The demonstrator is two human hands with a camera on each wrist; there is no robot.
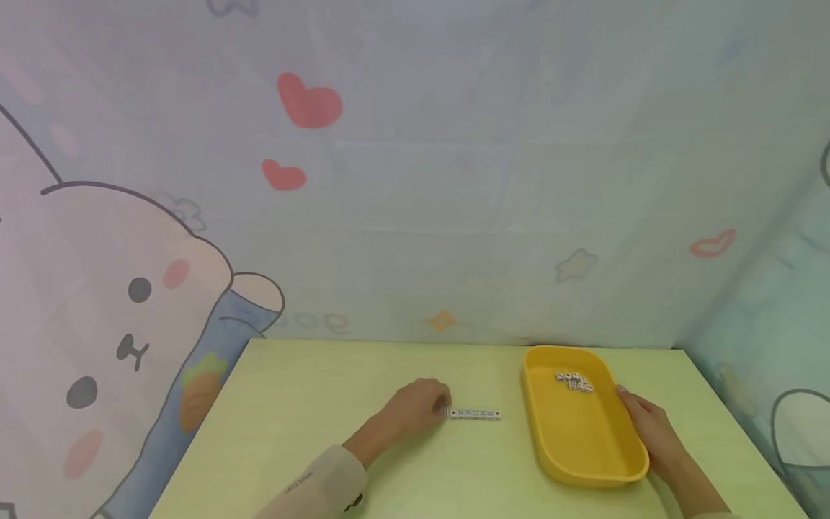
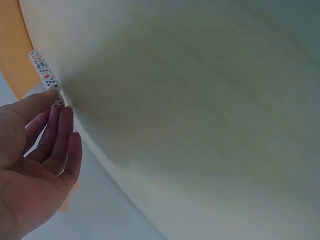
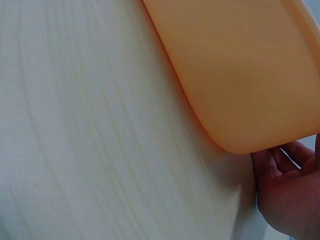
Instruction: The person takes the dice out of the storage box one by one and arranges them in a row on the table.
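Observation:
A straight row of small white dice lies on the table, dotted in dark and red. At its left end my left hand pinches a die between thumb and fingers, in line with the others. To the right, a yellow tray holds a loose cluster of more dice toward its far end. My right hand grips the tray's right side, the thumb at the rim. In the right wrist view, the fingers are partly hidden behind the tray wall.
The pale green table ends at a hanging cloth printed with hearts, stars and a cartoon animal. Another stretch of printed cloth hangs along the right side.

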